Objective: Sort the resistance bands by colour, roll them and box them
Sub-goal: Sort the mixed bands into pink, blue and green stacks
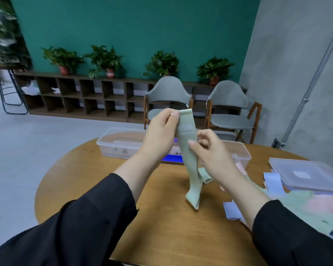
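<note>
Left hand [162, 131]: I pinched the top end of the green band [188, 150], centre frame.
Right hand [210, 150]: thumb and fingers pinched it midway.
Tail: dangled, touching the table [104, 189].
Risk: I judged loose pinches could let it slip, unrolled.
Box [121, 144]: behind, waiting.

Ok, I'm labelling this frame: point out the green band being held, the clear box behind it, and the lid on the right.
green band [187, 143]: head view, upper middle of the strip.
clear box [119, 148]: head view, left front wall.
lid [304, 174]: head view, flat top.
</note>
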A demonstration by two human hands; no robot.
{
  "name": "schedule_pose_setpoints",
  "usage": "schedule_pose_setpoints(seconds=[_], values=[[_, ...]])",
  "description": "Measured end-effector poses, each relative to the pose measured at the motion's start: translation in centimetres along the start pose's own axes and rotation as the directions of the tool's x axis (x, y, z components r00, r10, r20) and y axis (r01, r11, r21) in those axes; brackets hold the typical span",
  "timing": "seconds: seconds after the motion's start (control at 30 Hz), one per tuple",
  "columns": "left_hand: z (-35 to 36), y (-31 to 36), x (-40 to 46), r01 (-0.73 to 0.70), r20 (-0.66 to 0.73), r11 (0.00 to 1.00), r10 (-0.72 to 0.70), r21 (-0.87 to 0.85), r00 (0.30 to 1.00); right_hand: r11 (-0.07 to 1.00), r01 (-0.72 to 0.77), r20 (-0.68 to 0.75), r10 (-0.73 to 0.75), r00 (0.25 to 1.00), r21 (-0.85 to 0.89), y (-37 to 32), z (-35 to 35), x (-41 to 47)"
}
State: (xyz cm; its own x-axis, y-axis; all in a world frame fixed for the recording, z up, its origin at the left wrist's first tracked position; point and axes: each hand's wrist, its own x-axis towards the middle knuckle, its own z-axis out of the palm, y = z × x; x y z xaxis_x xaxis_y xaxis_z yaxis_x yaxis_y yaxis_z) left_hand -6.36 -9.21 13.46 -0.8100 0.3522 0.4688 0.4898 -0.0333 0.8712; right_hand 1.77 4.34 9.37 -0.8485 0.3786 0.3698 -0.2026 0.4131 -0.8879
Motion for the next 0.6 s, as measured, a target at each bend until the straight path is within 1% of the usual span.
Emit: schedule_pose_setpoints(seconds=[0.07, 0.1, 0.23, 0.37, 0.4, 0.47, 0.53, 0.6], values=[[-1.4, 0.4, 0.7, -0.013, -0.026, 1.000, 0.013, 0.007, 1.000, 0.997, -0.059, 0.083, 0.055, 0.995, 0.046, 0.4, 1.9, 0.0], [-2.2, 0.6, 0.9, -0.019, -0.036, 1.000, 0.020, 0.022, 0.999, 0.997, -0.067, 0.107, 0.063, 0.992, 0.035, 0.8, 2.8, -0.2], [-5.3, -0.5, 1.8, -0.002, -0.077, 0.997, 0.008, 0.077, 0.997, 0.997, -0.083, 0.155, 0.082, 0.984, 0.000, 1.7, 6.8, -1.2], [-8.3, -2.1, 2.3, 0.053, -0.130, 0.997, -0.047, 0.047, 0.990, 0.990, -0.129, 0.212, 0.114, 0.971, 0.056, 1.3, 10.9, -1.9], [-9.1, -2.4, 2.5, 0.060, -0.142, 0.997, -0.053, 0.043, 0.988, 0.985, -0.154, 0.227, 0.134, 0.965, 0.072, 1.1, 11.8, -1.8], [-10.4, -3.2, 3.0, 0.074, -0.152, 0.995, -0.064, 0.060, 0.986, 0.963, -0.216, 0.249, 0.172, 0.953, 0.161, 0.8, 13.6, -1.5], [-11.7, -4.3, 4.1, 0.109, -0.161, 0.989, -0.092, 0.100, 0.983, 0.929, -0.281, 0.261, 0.217, 0.941, 0.240, 0.7, 15.2, -1.1], [-12.9, -5.9, 5.3, 0.158, -0.147, 0.976, -0.136, 0.149, 0.980, 0.899, -0.340, 0.274, 0.265, 0.924, 0.275, 1.0, 16.7, -0.6]])
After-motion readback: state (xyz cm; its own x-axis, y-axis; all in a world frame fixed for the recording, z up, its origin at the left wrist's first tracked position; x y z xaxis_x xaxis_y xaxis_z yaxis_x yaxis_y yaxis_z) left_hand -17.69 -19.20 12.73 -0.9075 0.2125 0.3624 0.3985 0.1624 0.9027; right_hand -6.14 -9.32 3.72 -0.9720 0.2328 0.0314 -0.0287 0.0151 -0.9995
